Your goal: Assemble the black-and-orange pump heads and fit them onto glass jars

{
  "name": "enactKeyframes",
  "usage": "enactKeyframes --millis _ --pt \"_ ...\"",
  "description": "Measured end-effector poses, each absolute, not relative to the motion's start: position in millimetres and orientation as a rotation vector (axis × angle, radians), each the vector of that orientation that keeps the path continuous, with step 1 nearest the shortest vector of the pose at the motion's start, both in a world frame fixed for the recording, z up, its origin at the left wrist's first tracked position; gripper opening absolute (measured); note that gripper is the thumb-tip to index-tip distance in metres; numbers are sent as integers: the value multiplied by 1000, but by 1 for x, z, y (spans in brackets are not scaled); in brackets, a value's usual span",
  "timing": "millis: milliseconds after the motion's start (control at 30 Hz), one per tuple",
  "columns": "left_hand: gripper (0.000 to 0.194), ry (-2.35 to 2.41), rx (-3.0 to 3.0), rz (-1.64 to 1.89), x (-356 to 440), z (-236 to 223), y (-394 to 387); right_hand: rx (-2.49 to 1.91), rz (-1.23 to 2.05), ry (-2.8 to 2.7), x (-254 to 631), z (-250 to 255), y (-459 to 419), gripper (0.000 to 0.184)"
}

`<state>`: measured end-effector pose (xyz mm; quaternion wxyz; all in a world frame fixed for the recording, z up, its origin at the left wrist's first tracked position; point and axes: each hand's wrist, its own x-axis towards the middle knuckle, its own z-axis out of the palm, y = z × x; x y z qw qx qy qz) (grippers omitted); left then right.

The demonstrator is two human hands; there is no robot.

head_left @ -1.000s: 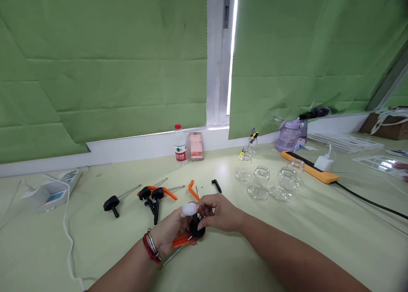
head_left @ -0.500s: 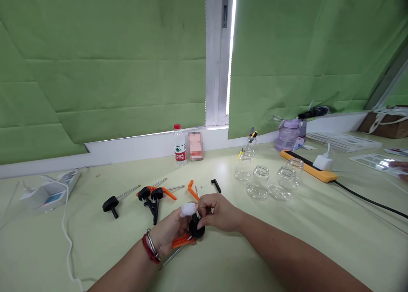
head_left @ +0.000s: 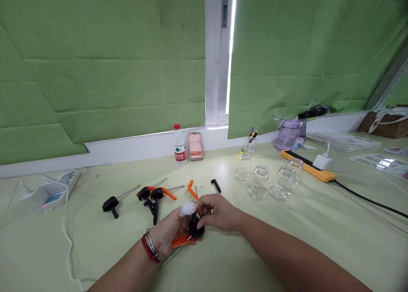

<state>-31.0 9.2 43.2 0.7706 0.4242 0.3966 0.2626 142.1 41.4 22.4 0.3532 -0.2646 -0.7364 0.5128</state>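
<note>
My left hand (head_left: 168, 231) is closed around a black round cap (head_left: 196, 230) with an orange lever piece (head_left: 182, 241) and a thin metal rod (head_left: 172, 257) sticking out below. White wrapping (head_left: 188, 209) covers my left thumb. With thumb and fingers pinched, my right hand (head_left: 219, 213) presses at the top of the same cap; any small part between those fingertips is hidden. Just beyond my hands lie a loose orange lever (head_left: 192, 190) and a short black angled piece (head_left: 216, 185). To the left are several similar black caps with rods, one a separate black cap (head_left: 110, 203).
Several clear glass jars (head_left: 257, 183) stand to the right, near an orange power strip (head_left: 309, 166). A water bottle (head_left: 180, 145) is by the wall. A purple jug (head_left: 287, 134) stands at the back right. A white cable (head_left: 65, 228) runs down the left.
My hands and the cap stay almost in the same place. A person's hand at the far right edge has gone out of view.
</note>
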Motion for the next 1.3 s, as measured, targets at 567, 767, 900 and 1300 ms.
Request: enactKeyframes --millis 567,767,900,1300 --pt "36 865 918 574 -31 42 9 -653 1364 -1919 144 23 43 37" --pt "36 872 914 568 -31 42 10 -653 1365 -1906 144 23 42 34" --pt "37 879 922 570 -31 43 9 -662 1378 -1900 143 23 42 36" --pt "38 896 911 568 -32 41 10 -644 1348 -1900 143 23 43 29"
